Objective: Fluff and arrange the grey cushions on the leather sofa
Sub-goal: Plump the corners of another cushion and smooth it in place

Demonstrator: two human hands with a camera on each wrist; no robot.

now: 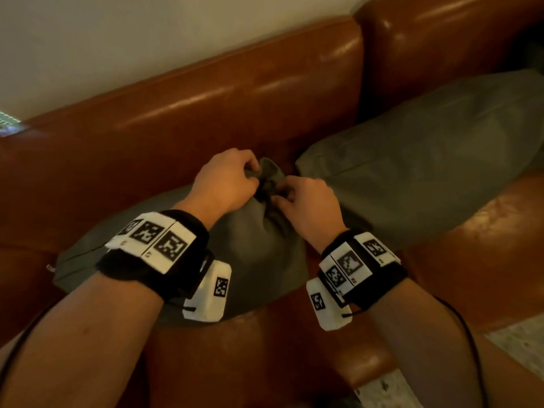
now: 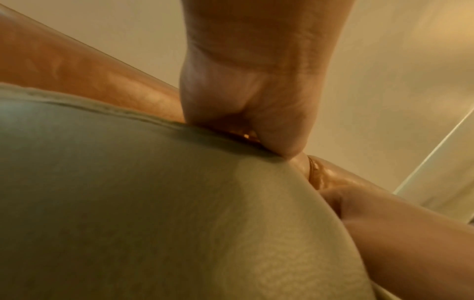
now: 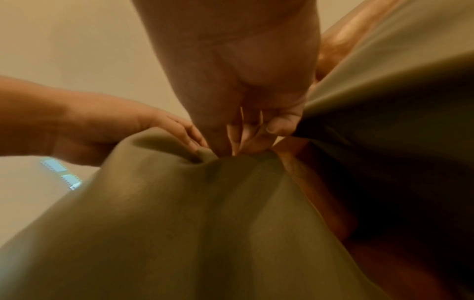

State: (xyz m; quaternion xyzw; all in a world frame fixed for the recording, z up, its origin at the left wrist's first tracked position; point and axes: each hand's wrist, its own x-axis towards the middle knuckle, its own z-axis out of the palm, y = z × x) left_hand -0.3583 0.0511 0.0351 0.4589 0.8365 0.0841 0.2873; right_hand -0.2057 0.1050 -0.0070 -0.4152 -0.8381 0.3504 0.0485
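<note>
A grey cushion (image 1: 250, 254) lies on the brown leather sofa (image 1: 206, 92) seat in front of me. Its far corner is bunched up into a peak. My left hand (image 1: 232, 178) grips that bunched fabric from the left, fingers curled into it. My right hand (image 1: 300, 198) pinches the same peak from the right, close against the left hand. The right wrist view shows the right hand's fingertips (image 3: 279, 126) curled into the gathered cloth of the cushion (image 3: 192, 223). In the left wrist view the left hand (image 2: 256, 113) presses against the cushion (image 2: 153, 203) edge. A second grey cushion (image 1: 426, 154) leans against the backrest to the right.
The sofa backrest rises just behind the hands, with a pale wall (image 1: 147, 39) above it. The seat's front edge (image 1: 265, 348) is below my wrists. Speckled floor (image 1: 524, 340) shows at the lower right.
</note>
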